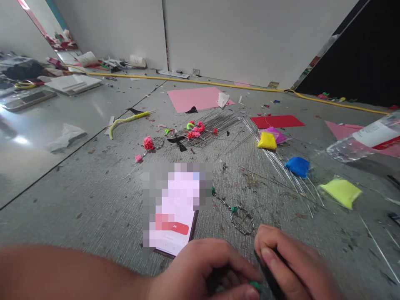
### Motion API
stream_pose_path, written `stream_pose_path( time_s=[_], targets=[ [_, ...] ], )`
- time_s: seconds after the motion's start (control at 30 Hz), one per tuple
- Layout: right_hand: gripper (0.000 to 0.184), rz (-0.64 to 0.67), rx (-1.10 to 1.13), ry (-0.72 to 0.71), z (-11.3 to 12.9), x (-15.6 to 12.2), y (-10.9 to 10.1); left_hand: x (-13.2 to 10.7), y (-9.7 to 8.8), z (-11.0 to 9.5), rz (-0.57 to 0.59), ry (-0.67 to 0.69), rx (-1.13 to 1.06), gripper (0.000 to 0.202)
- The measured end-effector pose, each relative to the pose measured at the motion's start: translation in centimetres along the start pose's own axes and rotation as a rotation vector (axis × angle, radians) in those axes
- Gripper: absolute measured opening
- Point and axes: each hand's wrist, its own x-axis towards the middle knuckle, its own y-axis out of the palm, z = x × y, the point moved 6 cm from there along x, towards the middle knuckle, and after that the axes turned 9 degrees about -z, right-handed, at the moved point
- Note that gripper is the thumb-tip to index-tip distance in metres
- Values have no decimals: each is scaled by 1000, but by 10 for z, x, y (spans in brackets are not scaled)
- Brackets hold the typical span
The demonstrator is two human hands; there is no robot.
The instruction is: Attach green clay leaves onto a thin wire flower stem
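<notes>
My left hand [206,266] is at the bottom centre, its fingers curled around a small lump of green clay [255,286], only part of which shows. My right hand [290,260] is closed on a slim black object [271,273], whose kind I cannot make out. The black object's lower end is beside the green lump, and whether they touch is unclear. Just beyond my hands, a twisted wire loop [242,221] with green bits of clay lies on the grey floor [118,208]. A phone [178,243] with a lit, partly blurred screen lies left of the loop.
Further off lie wire loops with pink clay [148,143] and many loose straight wires [221,121]. Clay packets in yellow [267,141], blue [298,166] and lime [341,191] sit on the right, near a plastic bottle [365,137]. A yellow cable [218,84] runs along the panels.
</notes>
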Motion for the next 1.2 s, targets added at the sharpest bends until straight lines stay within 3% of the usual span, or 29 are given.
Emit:
stream_pose_path(
  time_s=[0.03, 0.1, 0.13, 0.2, 0.37, 0.47, 0.57, 0.7, 0.83, 1.0, 1.1, 1.2],
  targets=[
    [32, -53, 27, -54, 4, 1, -3, -1, 0, 2, -10, -24, -22, 33],
    [28, 21, 1, -36, 2, 2, 3, -1, 0, 2, -24, -33, -54, 34],
    [24, -11, 1, -64, 4, 3, 2, -2, 1, 1, -22, -18, -57, 34],
    [15, -52, 8, -136, 8, 4, 2, -3, 1, -3, -1, 36, -41, 31],
    [18, -100, 79, -277, 16, 3, 4, -5, 1, -17, 32, 182, 6, 20],
    [14, -63, 101, -311, 19, 1, 8, -7, 1, -21, 27, 234, 78, 18],
    [22, 17, 60, -328, 21, -4, 13, -9, 2, -23, 51, 261, 110, 16],
    [36, 128, -11, -394, 23, -13, 22, -10, 5, -26, 115, 295, 36, 13],
    [33, 132, -98, -434, 24, -13, 26, -6, 6, -29, 106, 320, -5, 19],
    [26, 6, -191, -348, 21, 0, 14, 3, -2, -19, -88, 176, -12, 14],
    [19, -110, -215, -298, 18, 7, 3, 7, -4, -12, -136, 45, -53, 13],
    [16, -164, -205, -276, 15, 8, -2, 10, -5, -11, -143, 14, -37, 13]
  ],
)
